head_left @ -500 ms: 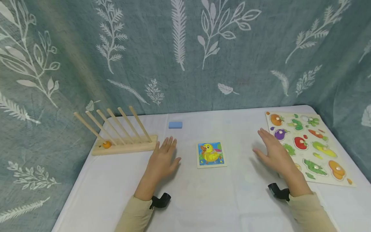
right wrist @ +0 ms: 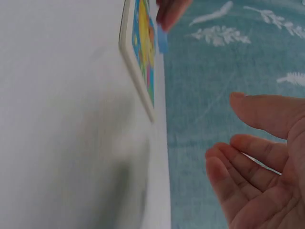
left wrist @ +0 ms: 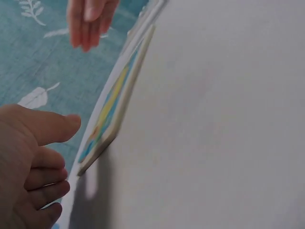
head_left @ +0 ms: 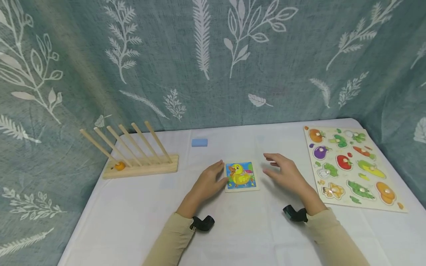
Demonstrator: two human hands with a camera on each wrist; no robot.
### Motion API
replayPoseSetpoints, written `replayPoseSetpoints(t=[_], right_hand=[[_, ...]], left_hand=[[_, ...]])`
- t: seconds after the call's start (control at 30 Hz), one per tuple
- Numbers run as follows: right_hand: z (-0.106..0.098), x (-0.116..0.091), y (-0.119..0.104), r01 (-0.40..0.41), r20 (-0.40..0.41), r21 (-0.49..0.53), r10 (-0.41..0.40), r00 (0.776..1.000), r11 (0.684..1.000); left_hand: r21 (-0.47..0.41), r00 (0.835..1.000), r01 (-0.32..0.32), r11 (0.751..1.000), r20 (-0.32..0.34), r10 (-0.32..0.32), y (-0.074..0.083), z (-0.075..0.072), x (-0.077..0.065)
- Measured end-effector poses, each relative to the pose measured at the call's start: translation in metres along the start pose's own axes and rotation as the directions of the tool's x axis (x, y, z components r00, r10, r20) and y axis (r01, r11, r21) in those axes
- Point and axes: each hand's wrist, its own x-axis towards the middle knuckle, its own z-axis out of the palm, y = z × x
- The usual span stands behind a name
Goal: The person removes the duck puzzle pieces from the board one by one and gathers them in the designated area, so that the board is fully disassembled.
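A small square duck puzzle (head_left: 242,176), a yellow duck on blue in a pale wooden frame, lies flat at the middle of the table. My left hand (head_left: 207,182) is at its left edge, thumb and fingers apart and lightly bent. In the left wrist view the puzzle (left wrist: 125,95) stands just beyond the left hand (left wrist: 33,167), whose palm holds nothing. Off the puzzle's right side hovers my right hand (head_left: 285,173), fingers relaxed and thumb apart. The right wrist view shows that hand (right wrist: 267,167) with nothing in its fingers.
On the left stands a wooden peg rack (head_left: 143,169) with upright rods and an orange bead (head_left: 119,166) on one. Behind the puzzle lies a blue block (head_left: 199,142). A vegetable peg puzzle board (head_left: 357,177) covers the table's right side. A leaf-patterned curtain (head_left: 213,99) hangs behind.
Both hands have moved inward toward the duck puzzle, the left to the right and the right to the left. The vegetable board's lower left corner is now uncovered.
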Motion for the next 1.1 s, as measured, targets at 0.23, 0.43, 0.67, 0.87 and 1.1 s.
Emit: replayPoseSetpoints(t=[0.23, 0.43, 0.67, 0.87, 1.1], right_hand=[[0.027, 0.024, -0.012, 0.028, 0.086, 0.115, -0.038, 0.996, 0.993], [0.047, 0.039, -0.017, 0.020, 0.155, 0.141, -0.042, 0.987, 0.990], [0.068, 0.051, -0.018, 0.027, 0.187, 0.152, -0.055, 0.981, 0.988], [0.078, 0.051, -0.015, 0.038, 0.201, 0.098, -0.057, 0.978, 0.994], [0.080, 0.051, -0.016, 0.128, 0.187, -0.018, -0.122, 0.975, 0.992]], left_hand=[[-0.036, 0.998, 0.057, 0.998, -0.036, -0.058, 0.001, 0.012, 0.006], [-0.065, 0.997, 0.020, 0.998, -0.077, -0.025, -0.003, 0.019, 0.005], [-0.069, 0.996, 0.002, 0.998, -0.087, -0.008, -0.007, 0.023, 0.003], [-0.054, 0.997, 0.014, 0.998, -0.077, -0.018, -0.007, 0.024, 0.000], [-0.062, 0.997, 0.033, 0.998, -0.069, -0.037, -0.005, 0.021, 0.003]])
